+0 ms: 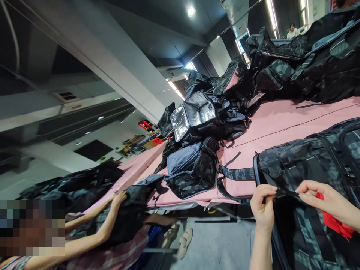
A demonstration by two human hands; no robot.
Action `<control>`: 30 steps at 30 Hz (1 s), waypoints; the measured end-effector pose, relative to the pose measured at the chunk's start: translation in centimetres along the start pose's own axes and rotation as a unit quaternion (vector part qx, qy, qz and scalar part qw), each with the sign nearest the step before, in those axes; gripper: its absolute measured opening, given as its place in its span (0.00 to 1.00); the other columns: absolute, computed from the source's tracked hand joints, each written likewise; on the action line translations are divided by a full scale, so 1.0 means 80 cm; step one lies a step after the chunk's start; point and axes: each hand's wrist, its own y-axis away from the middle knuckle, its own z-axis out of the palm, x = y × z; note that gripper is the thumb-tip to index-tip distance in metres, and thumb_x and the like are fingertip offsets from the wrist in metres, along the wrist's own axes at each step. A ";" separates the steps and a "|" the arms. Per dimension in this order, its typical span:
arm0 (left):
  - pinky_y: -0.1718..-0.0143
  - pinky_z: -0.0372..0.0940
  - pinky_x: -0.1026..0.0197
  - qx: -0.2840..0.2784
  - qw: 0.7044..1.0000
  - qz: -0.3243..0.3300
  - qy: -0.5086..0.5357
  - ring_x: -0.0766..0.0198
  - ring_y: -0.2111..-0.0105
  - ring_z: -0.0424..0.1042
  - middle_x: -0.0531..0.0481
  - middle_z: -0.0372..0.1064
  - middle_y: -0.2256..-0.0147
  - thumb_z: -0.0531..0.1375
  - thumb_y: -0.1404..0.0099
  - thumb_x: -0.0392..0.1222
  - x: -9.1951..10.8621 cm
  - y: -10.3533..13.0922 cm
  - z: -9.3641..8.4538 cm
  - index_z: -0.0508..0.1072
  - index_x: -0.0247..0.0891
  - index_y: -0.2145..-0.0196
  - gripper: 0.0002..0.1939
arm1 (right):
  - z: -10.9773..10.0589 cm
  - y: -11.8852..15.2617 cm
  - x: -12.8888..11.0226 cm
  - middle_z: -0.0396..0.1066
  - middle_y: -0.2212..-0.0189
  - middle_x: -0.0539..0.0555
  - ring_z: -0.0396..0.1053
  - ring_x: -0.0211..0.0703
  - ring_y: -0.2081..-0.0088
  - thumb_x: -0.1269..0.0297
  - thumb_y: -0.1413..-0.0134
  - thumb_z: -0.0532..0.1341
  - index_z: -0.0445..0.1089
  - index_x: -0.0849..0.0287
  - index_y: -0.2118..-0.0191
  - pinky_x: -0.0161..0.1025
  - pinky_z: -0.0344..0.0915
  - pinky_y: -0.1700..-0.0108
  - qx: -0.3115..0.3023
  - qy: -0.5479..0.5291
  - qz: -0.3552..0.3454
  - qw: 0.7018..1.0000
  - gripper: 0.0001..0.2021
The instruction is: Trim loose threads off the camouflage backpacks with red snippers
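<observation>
Both hands, left hand (263, 204) and right hand (326, 200), pinching a thin black webbing strap (284, 193) of the dark camouflage fabric backpack (309, 161) (probably soft, limp, bulky).

A bare pink strip of the bench (281, 123) runs open through the right centre of the frame. Piled bags (202, 123) block its middle, more bags (303, 60) crowd the upper right, and a camouflage bag (315, 161) fills the lower right. A co-worker's arms (107, 221) close off the lower left.
</observation>
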 end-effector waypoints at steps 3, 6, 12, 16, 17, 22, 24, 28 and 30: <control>0.63 0.68 0.62 -0.003 1.000 -0.004 -0.003 0.65 0.66 0.73 0.50 0.75 0.68 0.57 0.36 0.29 0.002 0.000 -0.001 0.74 0.39 0.67 0.08 | 0.001 -0.001 0.004 0.58 0.75 0.48 0.56 0.38 0.71 0.44 0.45 0.61 0.69 0.58 0.66 0.35 0.55 0.69 -0.009 0.025 -0.018 0.999 0.20; 0.63 0.68 0.62 -0.001 1.000 -0.010 -0.002 0.65 0.66 0.73 0.50 0.74 0.68 0.57 0.36 0.30 0.002 0.000 0.000 0.75 0.39 0.68 0.08 | 0.001 0.000 0.006 0.61 0.74 0.50 0.58 0.40 0.70 0.45 0.43 0.60 0.70 0.58 0.67 0.36 0.57 0.68 -0.011 0.044 -0.028 0.999 0.18; 0.63 0.68 0.62 0.001 1.000 -0.020 0.003 0.65 0.66 0.73 0.51 0.74 0.68 0.58 0.36 0.31 0.000 0.002 0.001 0.74 0.40 0.67 0.07 | 0.001 0.000 0.005 0.66 0.73 0.51 0.63 0.42 0.69 0.45 0.44 0.60 0.70 0.58 0.67 0.37 0.62 0.65 0.028 0.041 -0.052 0.997 0.18; 0.62 0.68 0.62 -0.009 0.999 -0.031 -0.007 0.65 0.65 0.72 0.50 0.74 0.67 0.58 0.35 0.32 -0.001 0.002 0.000 0.73 0.39 0.67 0.06 | 0.001 0.000 0.007 0.66 0.71 0.51 0.64 0.42 0.67 0.47 0.43 0.61 0.70 0.57 0.67 0.36 0.62 0.63 0.014 0.055 -0.053 0.997 0.17; 0.62 0.68 0.62 -0.012 0.999 -0.036 -0.013 0.65 0.65 0.72 0.50 0.74 0.67 0.58 0.35 0.33 -0.001 0.001 0.000 0.73 0.38 0.67 0.05 | 0.001 0.000 0.008 0.66 0.71 0.51 0.63 0.41 0.68 0.47 0.43 0.61 0.70 0.57 0.67 0.36 0.62 0.64 0.019 0.051 -0.056 0.997 0.17; 0.62 0.67 0.61 -0.048 0.992 -0.060 -0.097 0.64 0.65 0.72 0.48 0.72 0.67 0.57 0.34 0.36 0.011 -0.014 0.006 0.72 0.37 0.66 0.04 | -0.004 0.001 0.015 0.59 0.80 0.47 0.54 0.34 0.79 0.43 0.46 0.62 0.69 0.58 0.61 0.32 0.55 0.77 0.120 -0.055 -0.038 0.991 0.21; 0.64 0.67 0.61 -0.062 0.985 -0.075 -0.140 0.64 0.67 0.71 0.48 0.71 0.68 0.56 0.33 0.38 0.016 -0.027 0.015 0.73 0.36 0.65 0.06 | -0.001 0.001 0.015 0.55 0.81 0.45 0.51 0.33 0.81 0.43 0.48 0.63 0.69 0.58 0.59 0.31 0.51 0.80 0.165 -0.068 -0.037 0.983 0.22; 0.68 0.66 0.62 -0.065 0.969 -0.152 -0.182 0.64 0.71 0.70 0.49 0.70 0.71 0.55 0.33 0.43 0.017 -0.058 0.042 0.74 0.37 0.67 0.10 | 0.008 0.002 0.011 0.59 0.80 0.47 0.56 0.35 0.79 0.43 0.48 0.64 0.69 0.56 0.59 0.30 0.52 0.81 0.239 -0.055 -0.053 0.968 0.21; 0.67 0.66 0.61 -0.067 0.964 -0.169 -0.193 0.63 0.70 0.70 0.49 0.71 0.71 0.59 0.35 0.43 0.013 -0.071 0.054 0.75 0.37 0.66 0.08 | 0.011 0.003 0.009 0.64 0.76 0.50 0.62 0.38 0.75 0.44 0.47 0.63 0.69 0.55 0.59 0.30 0.55 0.80 0.255 -0.051 -0.061 0.964 0.20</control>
